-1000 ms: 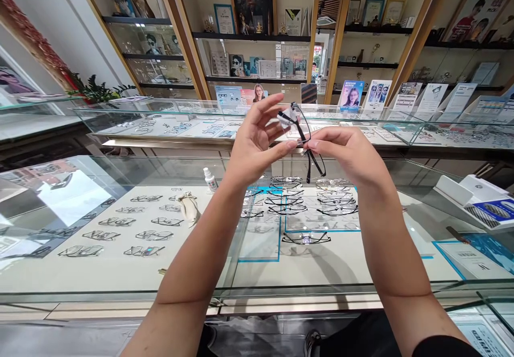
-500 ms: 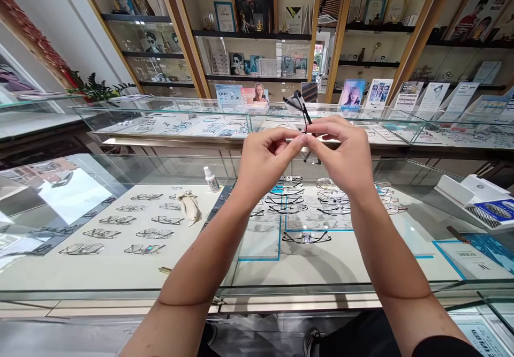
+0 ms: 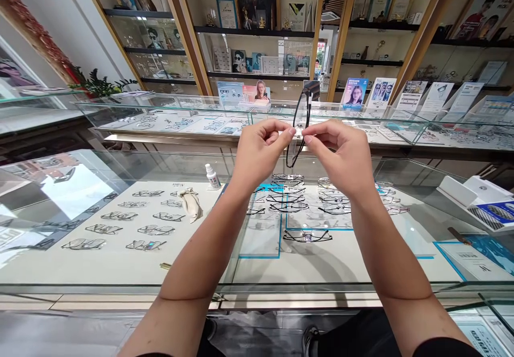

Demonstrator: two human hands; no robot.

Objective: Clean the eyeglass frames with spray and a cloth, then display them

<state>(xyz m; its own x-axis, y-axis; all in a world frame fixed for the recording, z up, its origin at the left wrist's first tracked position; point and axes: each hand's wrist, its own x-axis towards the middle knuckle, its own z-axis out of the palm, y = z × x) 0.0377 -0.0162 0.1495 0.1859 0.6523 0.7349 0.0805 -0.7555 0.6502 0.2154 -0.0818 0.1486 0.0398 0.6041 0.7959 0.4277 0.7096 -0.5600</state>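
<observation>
Glass counter (image 3: pixel 120 287) full of glasses sits below both hands. Above it, the left hand (image 3: pixel 259 153) and right hand (image 3: pixel 345 156) each pinch the black glasses (image 3: pixel 302 127) with closed fingertips. They look light, thin and easy to bend, so holding near the middle seems safest.

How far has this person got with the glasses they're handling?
Done: many frames lie in rows inside the glass case. In hand: the left hand and right hand pinch one black pair of glasses between fingertips, above the case. Left: that pair is not yet laid down; cloth and spray bottle sit untouched.
</observation>
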